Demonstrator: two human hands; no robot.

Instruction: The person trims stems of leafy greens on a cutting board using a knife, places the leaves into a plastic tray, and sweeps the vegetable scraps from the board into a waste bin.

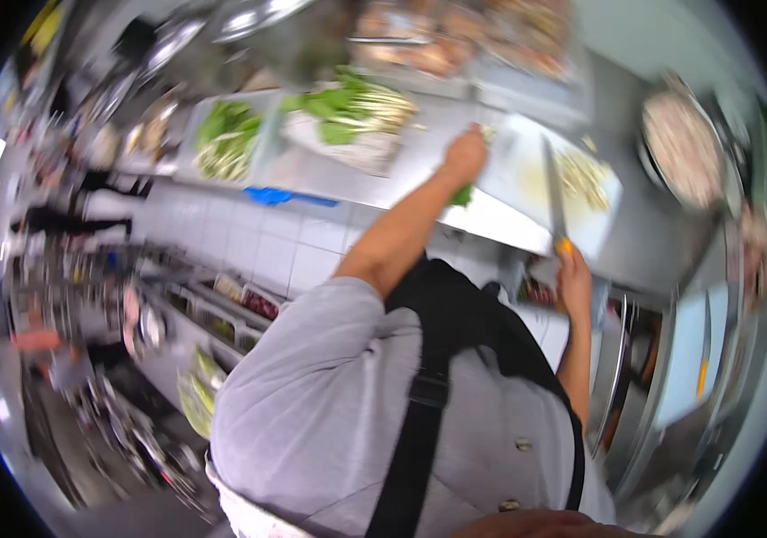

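Note:
My left hand (466, 157) is closed around a small bunch of leafy greens at the left edge of the white cutting board (527, 148). Green leaves (462, 195) hang out below the fist and pale stem ends show above it. My right hand (572, 280) grips the orange handle of a knife (554, 193), whose blade lies over the board, pointing away from me. To the right of the blade is a loose pile of cut pale stems (585, 182). More long-stemmed greens (356, 109) lie on the counter to the left.
A plastic tub of greens (226, 139) stands further left. Clear containers of brownish food (415, 40) line the back. At right are a metal bowl of pale pinkish pieces (684, 148) and another board (690, 359) with an orange-handled knife. A person (69, 220) stands far left.

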